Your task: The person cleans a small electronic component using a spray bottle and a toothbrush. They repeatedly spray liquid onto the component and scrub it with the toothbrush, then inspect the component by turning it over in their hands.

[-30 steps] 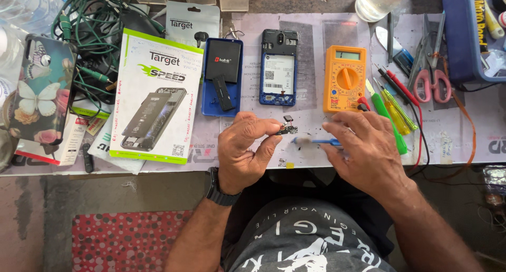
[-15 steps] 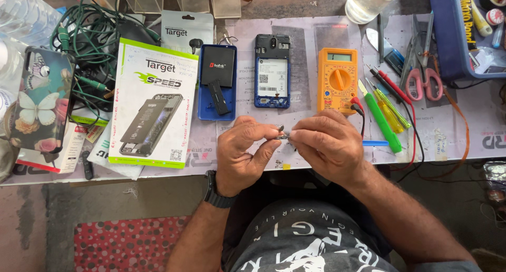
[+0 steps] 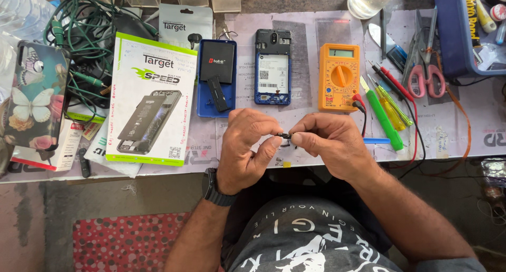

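- L hand (image 3: 247, 148) & R hand (image 3: 329, 145) meet at near edge of the bench (image 3: 464, 140), over the person's lap; black watch (image 3: 213, 190) on L wrist.
- Small dark part (image 3: 285, 136) sits between both hands' fingertips: L thumb + forefinger pinched narrow on its left end, R thumb + forefinger pinched narrow on its right end. Other fingers curled in, not spread.
- Part is too small to tell what kind; held just above the bench, not resting on it.
- Just right of R hand: blue strip (image 3: 377, 141), green-handled tool (image 3: 383, 119), red & black probe leads (image 3: 398, 85).
- Beyond hands, mid bench: open blue phone (image 3: 273, 66), back off; orange multimeter (image 3: 339, 77) beside it on the right; blue case w/ black battery (image 3: 217, 77) on the left.
- Left: white & green package (image 3: 153, 98), butterfly phone cover (image 3: 34, 95).
- Far: green cables (image 3: 79, 24), pink-handled scissors (image 3: 428, 72), blue tray (image 3: 464, 30).
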